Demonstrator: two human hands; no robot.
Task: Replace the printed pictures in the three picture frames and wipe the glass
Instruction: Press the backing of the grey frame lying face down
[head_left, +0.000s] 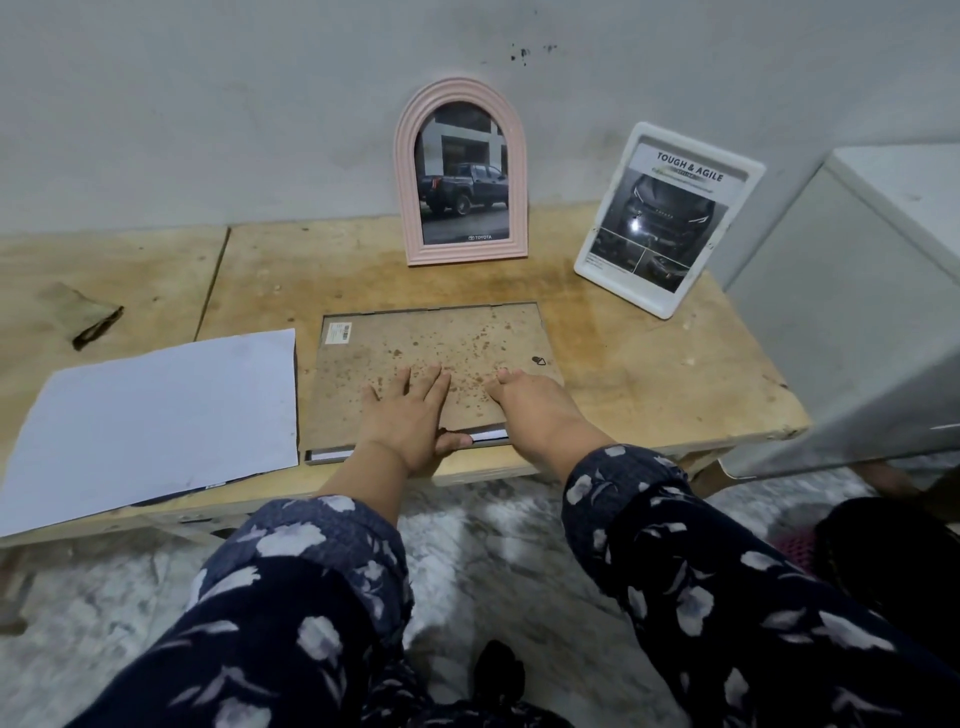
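Face-down near the front edge of the wooden tabletop (649, 364): a rectangular picture frame (332, 454), its brown backing board (415, 343) turned up, speckled with darker brown spots, a barcode sticker (340, 332) at the far left corner and a small dark hanger (538, 360) toward the right side. Lifted slightly at the near edge, that board, showing a pale strip of the frame beneath.

Resting flat on the board, the left hand (402, 415), fingers (436, 379) straight and spread, thumb tucked at the near edge of the board where it rises. Pressed beside it, the right hand (524, 405), fingertips down on the board; hard to tell how far the fingers curl, but nothing gripped. Dark floral sleeves (311, 571) rolled up on both forearms.

Just left of the frame, touching or nearly so: a white sheet of paper (156, 415), blank side up, overhanging the front of the tabletop, with a darker edge of something peeking out below it.

Further back, upright against the grey wall (208, 104): a pink arched frame (460, 171) holding a print of a dark pickup truck, and to its right a white rectangular frame (667, 218), tilted back, with a print headed "TOUGH & AGILE" over a dark vehicle front.

Off at the far left, a crumpled brownish cloth (85, 317). At the right, a white cabinet (857, 312) standing beside the tabletop.
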